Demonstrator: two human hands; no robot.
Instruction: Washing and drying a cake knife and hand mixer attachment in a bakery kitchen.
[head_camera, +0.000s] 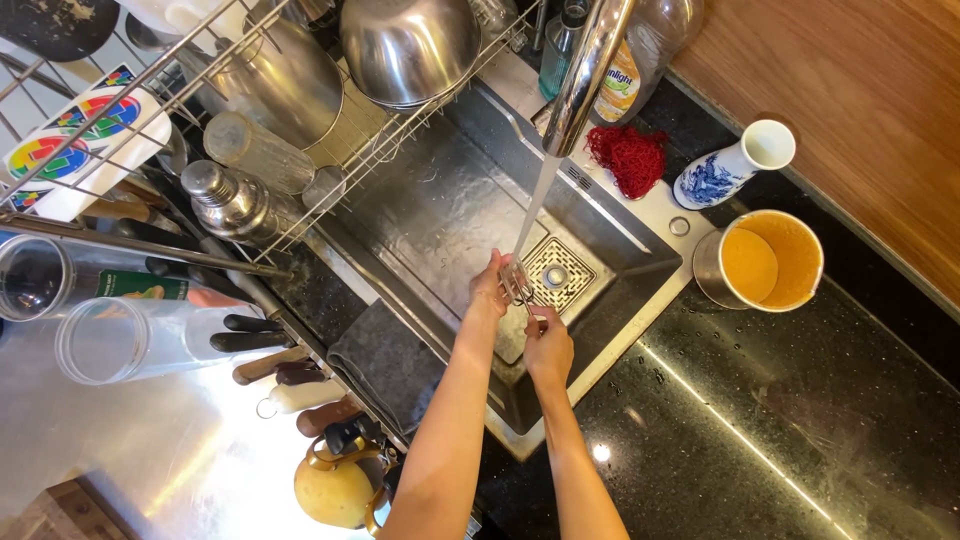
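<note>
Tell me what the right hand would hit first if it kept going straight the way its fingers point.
The right hand points up the picture toward the small metal utensil under the water stream; past it lies the sink drain. Depth is unclear, so this is a likely guess.

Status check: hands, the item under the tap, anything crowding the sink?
Left hand and right hand both grip a small metal whisk-like utensil under the running water stream. Steel sink otherwise bare around the square drain grate.
</note>
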